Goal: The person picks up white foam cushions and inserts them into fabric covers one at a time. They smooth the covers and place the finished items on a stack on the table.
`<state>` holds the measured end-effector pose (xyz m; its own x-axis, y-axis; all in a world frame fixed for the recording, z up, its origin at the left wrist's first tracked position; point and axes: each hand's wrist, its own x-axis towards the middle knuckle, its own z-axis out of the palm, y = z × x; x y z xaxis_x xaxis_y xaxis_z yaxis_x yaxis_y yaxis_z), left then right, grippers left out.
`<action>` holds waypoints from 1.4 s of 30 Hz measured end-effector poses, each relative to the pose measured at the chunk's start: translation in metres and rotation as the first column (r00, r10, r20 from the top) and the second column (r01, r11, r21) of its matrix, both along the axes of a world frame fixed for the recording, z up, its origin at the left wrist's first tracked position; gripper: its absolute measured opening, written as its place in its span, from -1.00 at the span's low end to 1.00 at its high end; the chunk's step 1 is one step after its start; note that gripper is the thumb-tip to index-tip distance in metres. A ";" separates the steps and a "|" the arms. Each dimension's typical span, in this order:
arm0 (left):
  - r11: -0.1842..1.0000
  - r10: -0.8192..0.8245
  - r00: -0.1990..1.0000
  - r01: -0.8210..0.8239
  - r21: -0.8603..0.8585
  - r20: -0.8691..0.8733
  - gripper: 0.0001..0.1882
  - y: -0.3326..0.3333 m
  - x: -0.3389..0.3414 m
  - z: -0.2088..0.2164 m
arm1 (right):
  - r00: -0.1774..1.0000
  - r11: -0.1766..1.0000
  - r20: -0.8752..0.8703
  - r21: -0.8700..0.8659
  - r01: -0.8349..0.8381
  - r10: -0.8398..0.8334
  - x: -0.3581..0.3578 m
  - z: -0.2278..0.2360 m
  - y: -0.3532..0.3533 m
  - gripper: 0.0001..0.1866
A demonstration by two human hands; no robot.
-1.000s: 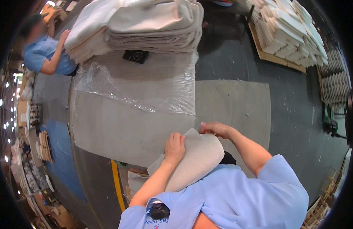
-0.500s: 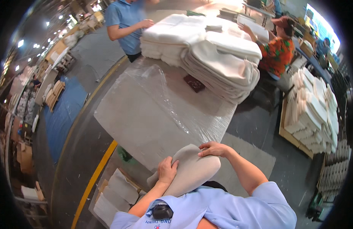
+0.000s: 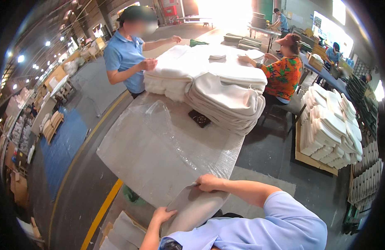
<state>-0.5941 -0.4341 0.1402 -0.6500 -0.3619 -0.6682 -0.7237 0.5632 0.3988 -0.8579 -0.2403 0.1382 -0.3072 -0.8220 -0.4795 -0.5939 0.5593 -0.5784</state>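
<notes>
At the near edge of the table (image 3: 134, 143) I hold a pale grey, soft-looking cushion pad (image 3: 198, 212) against my body. My left hand (image 3: 162, 214) is closed on its left edge, thumb on top. My right hand (image 3: 208, 183) grips the far right corner, and the fingers beneath are hidden. Part of the pad's near side is covered by my shirt. Farther up the table stand layered piles of similar pale pieces (image 3: 226, 110), with a dark brown flat item (image 3: 199, 118) lying beside them.
Clear plastic sheeting (image 3: 169, 129) lies over part of the table. A co-worker in blue (image 3: 123, 56) stands at the far left; another in an orange patterned shirt (image 3: 284, 73) is at the right. White pads (image 3: 328, 129) are piled on the right, pale pieces (image 3: 123, 233) at lower left.
The view has tilted up, showing more of the room. My hands and the pad sit lower in the picture, and the pad lies flatter. The left co-worker's arms have shifted over the pile.
</notes>
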 end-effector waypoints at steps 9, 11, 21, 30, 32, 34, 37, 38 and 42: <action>0.955 0.227 0.947 -0.262 -0.136 -0.229 -0.47 0.028 -0.027 -0.029 | 1.000 0.931 0.021 0.364 -0.008 0.001 -0.018 -0.038 -0.033 -0.49; 0.935 0.237 0.941 -0.288 -0.205 -0.242 -0.49 0.026 -0.023 -0.036 | 0.997 0.931 -0.068 0.360 0.061 -0.039 0.000 -0.046 -0.045 -0.48; 0.868 0.299 0.857 -0.427 -0.253 -0.420 -0.56 0.029 -0.026 -0.082 | 0.962 0.959 -0.059 0.086 0.270 -0.266 0.012 -0.056 -0.042 -0.47; 0.939 0.232 0.918 -0.298 -0.172 -0.320 -0.53 0.009 -0.012 -0.062 | 0.974 0.980 -0.103 -0.041 0.197 -0.200 0.007 -0.074 -0.050 -0.57; 0.949 0.238 0.922 -0.288 -0.131 -0.305 -0.51 0.008 0.007 -0.050 | 0.983 0.984 -0.084 -0.080 0.159 -0.165 0.000 -0.078 -0.043 -0.60; 0.952 0.253 0.932 -0.287 -0.102 -0.258 -0.48 0.004 0.031 -0.041 | 0.988 0.980 -0.011 -0.126 0.154 -0.157 0.000 -0.072 -0.042 -0.63; 0.901 0.349 0.890 -0.404 -0.154 -0.292 -0.56 0.009 0.062 -0.056 | 0.985 0.982 -0.015 -0.083 0.172 -0.174 0.005 -0.065 -0.045 -0.64; 0.890 0.363 0.883 -0.423 -0.169 -0.297 -0.58 0.012 0.064 -0.059 | 0.985 0.981 -0.021 -0.088 0.171 -0.173 0.006 -0.066 -0.044 -0.64; 0.856 0.365 0.847 -0.469 -0.218 -0.387 -0.60 0.018 0.054 -0.071 | 0.980 0.976 -0.070 -0.125 0.178 -0.187 0.006 -0.073 -0.036 -0.65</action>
